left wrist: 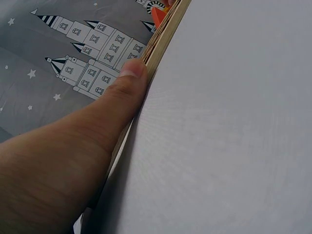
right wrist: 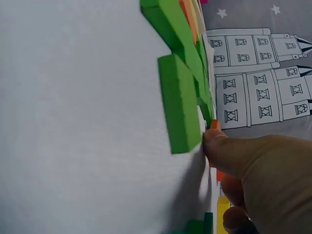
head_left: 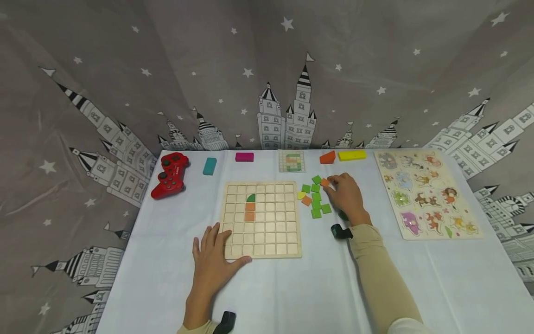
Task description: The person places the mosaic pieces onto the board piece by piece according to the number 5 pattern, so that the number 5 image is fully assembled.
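In the head view my left hand [head_left: 212, 266] lies spread at the near left corner of a wooden grid board [head_left: 277, 236]. Its thumb [left wrist: 131, 73] presses along the board's front edge, and a fingertip reaches over the left side. A green quarter-round tile [head_left: 251, 198] and two orange square tiles [head_left: 249, 211] sit in one column of the grid. To the right of the board, my right hand [head_left: 347, 195] pinches an orange square tile [head_left: 324, 182] between thumb and fingers. Beside it are several loose green tiles [head_left: 316, 197], another orange tile [head_left: 306, 200] and a yellow one [head_left: 301, 195].
A small pattern card [head_left: 292, 161] lies behind the board. Along the back are teal [head_left: 210, 166], magenta [head_left: 244, 157], orange [head_left: 327, 157] and yellow [head_left: 352, 155] blocks. A red game controller [head_left: 170, 176] is at left, an animal puzzle board [head_left: 410, 199] at right.
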Action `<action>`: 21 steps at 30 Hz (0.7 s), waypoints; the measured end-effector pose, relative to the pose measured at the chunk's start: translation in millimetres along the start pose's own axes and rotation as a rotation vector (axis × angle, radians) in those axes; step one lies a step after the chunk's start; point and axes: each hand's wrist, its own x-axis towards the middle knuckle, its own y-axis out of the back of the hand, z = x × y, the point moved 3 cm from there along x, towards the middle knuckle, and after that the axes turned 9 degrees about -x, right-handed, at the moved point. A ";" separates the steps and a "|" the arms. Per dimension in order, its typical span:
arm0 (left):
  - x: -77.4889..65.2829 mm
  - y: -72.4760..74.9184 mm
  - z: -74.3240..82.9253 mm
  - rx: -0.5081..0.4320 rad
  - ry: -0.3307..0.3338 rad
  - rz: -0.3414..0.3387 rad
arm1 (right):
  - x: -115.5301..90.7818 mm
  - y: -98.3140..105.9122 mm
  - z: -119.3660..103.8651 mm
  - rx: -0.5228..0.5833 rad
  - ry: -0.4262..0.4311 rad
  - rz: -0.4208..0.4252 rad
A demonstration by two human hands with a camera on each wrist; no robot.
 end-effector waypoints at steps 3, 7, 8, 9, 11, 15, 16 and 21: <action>-0.3 0.0 0.3 0.001 0.000 -0.001 | -0.3 -2.4 -0.6 -0.019 -0.001 0.002; -0.4 0.2 1.9 -0.001 -0.011 0.015 | -2.9 -1.9 -1.8 -0.034 -0.002 0.009; -0.4 0.1 2.4 -0.002 -0.015 0.019 | -4.2 -1.2 -2.4 -0.024 -0.003 0.011; -0.4 0.0 2.7 -0.004 -0.019 0.024 | -5.9 -1.0 -3.5 -0.016 -0.001 0.013; -0.3 -0.3 2.8 -0.003 -0.021 0.029 | -10.1 -0.3 -8.0 0.010 0.009 0.019; -0.3 -0.3 2.3 -0.007 -0.016 0.020 | -19.6 -1.0 -23.0 0.059 0.062 0.035; -0.3 -0.3 2.0 -0.008 -0.015 0.017 | -22.3 -1.3 -28.0 0.068 0.083 0.040; -0.3 0.3 2.8 -0.012 -0.018 0.013 | -38.7 -7.7 -61.9 0.059 0.218 0.036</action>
